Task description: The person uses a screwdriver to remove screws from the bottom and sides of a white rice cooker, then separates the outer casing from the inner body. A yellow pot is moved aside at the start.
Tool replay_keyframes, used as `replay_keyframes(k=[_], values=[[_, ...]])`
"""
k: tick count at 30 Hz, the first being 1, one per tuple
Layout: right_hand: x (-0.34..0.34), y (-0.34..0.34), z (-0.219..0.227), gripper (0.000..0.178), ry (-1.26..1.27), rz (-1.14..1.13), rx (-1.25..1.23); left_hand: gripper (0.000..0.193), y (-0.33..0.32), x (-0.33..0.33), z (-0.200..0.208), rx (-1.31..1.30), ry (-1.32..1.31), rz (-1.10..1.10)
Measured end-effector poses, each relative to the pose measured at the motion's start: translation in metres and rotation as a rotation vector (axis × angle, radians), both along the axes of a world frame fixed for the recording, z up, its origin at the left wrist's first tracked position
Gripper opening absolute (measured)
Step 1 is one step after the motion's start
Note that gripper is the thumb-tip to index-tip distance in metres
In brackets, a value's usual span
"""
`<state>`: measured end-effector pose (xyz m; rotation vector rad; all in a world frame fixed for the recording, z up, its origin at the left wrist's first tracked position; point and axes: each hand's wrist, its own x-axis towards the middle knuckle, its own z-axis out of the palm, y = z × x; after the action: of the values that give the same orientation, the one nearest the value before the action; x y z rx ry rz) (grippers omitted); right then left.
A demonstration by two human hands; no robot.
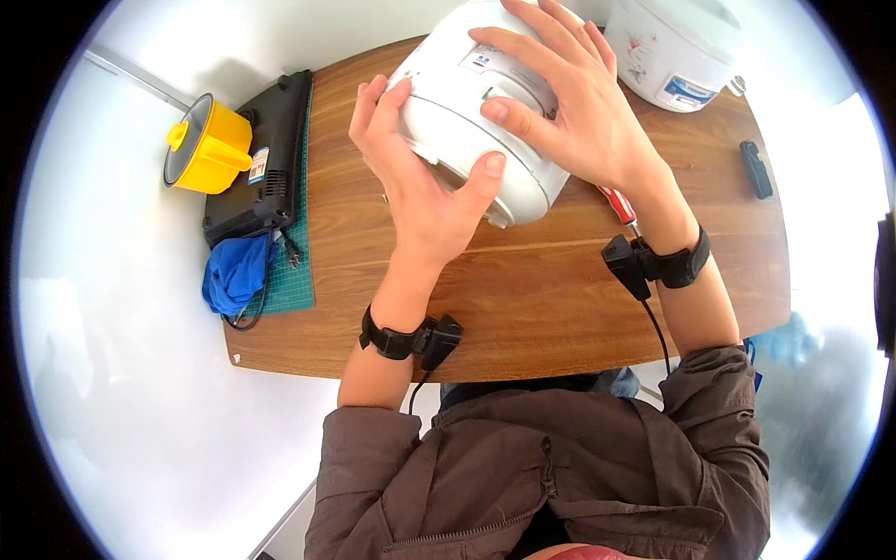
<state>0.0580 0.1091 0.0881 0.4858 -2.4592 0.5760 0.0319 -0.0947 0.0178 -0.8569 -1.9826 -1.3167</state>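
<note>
Near the far edge of the table (560, 299), a white, apparently stiff, slick, heavyish rice cooker (457, 84), best gripped by its sides, was clasped between left hand (420, 201) and right hand (593, 117).

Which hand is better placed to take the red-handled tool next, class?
Probably the right hand: the red-handled tool lies close beside its wrist. The left hand is farther off; both touch the tilted white appliance.

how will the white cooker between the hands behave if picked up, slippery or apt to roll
The cooker looks smooth and glossy, so it may slip. Its rounded sides suggest it could roll if tipped. It looks hard-shelled, so probably won't flex.
</note>
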Motion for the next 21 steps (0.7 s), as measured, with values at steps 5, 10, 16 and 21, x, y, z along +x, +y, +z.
replay_keyframes(k=[5,10,16,21], values=[[-0.007,-0.002,-0.001,0.055,0.017,-0.006,-0.024,0.098,-0.001,0.002,0.001,0.014,-0.009,0.013],[-0.007,-0.005,-0.005,0.052,0.044,-0.034,-0.041,0.097,-0.001,0.0,-0.002,-0.025,0.048,0.051],[-0.006,-0.004,-0.007,0.051,0.066,-0.032,-0.03,0.095,-0.003,0.003,-0.002,-0.05,0.078,0.068],[-0.003,-0.004,-0.008,0.05,0.084,-0.028,-0.024,0.094,-0.004,0.002,-0.003,-0.062,0.103,0.067]])
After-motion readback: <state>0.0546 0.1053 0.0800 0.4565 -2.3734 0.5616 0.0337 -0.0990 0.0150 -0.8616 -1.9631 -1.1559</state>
